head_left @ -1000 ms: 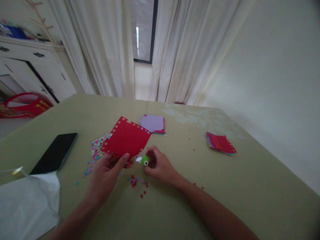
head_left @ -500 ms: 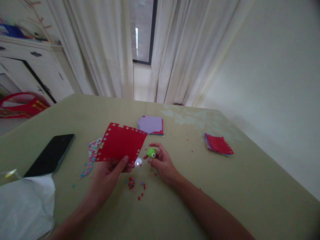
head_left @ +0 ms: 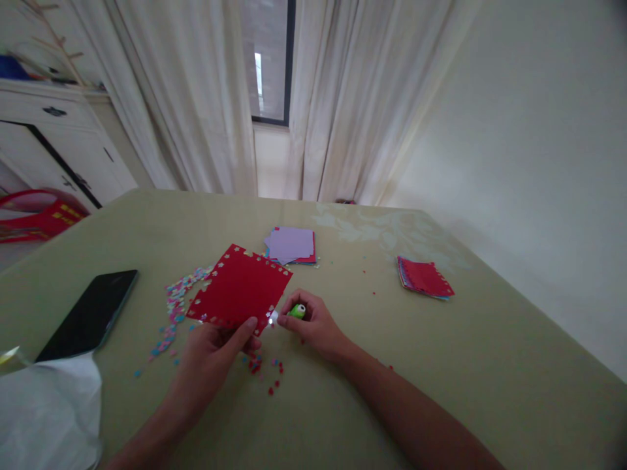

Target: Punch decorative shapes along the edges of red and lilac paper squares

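My left hand (head_left: 215, 349) pinches the lower edge of a square red sheet of paper (head_left: 240, 287), thumb on top and fingers beneath. Small flower and other shaped holes line several of its edges. Just right of the sheet, my right hand (head_left: 313, 326) is closed around a small green craft punch (head_left: 298, 311) with a white round part. The punch is close to the paper's right edge; whether they touch I cannot tell. Below the hands lie several tiny red, blue and pink paper cutouts (head_left: 255, 363).
Pastel cutouts (head_left: 179, 297) are heaped left of the sheet. A lilac-topped paper stack (head_left: 292, 243) lies behind it, a red-topped stack (head_left: 425, 277) to the right. A black phone (head_left: 91, 313) and a crumpled white sheet (head_left: 49, 411) lie at left on the green table (head_left: 353, 418).
The red sheet has turned and tilted slightly in my left hand. My right hand has closed more tightly round the punch, which has turned and dropped slightly beside the paper's edge.
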### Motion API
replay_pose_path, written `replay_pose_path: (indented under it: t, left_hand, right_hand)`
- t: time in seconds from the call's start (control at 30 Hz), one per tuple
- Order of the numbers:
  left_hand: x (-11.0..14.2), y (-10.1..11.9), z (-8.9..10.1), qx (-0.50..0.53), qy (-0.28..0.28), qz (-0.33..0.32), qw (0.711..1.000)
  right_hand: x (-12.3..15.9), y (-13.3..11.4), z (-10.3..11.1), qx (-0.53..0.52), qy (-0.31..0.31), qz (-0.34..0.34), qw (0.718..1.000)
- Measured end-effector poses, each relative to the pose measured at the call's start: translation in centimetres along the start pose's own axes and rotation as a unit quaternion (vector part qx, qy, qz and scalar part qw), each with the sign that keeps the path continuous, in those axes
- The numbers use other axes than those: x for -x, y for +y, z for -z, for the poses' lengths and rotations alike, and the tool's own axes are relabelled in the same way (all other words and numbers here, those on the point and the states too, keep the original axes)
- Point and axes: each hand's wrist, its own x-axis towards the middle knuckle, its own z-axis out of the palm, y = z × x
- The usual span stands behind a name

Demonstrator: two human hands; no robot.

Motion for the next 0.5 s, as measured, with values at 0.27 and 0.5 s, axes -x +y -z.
replay_pose_path:
  t: [0.27,0.5]
  left_hand:
    - [0.0,-0.3,-0.1,0.007,0.01,0.008,1.0]
    - [-0.2,0.1,0.3,-0.004,0.029,0.031,0.999]
  right_hand:
    - [0.3,1.5,-1.9,-0.217,-0.035,-0.11,0.969]
    - [-0.2,1.8,-2.2,-0.323,-0.014,-0.103,0.941]
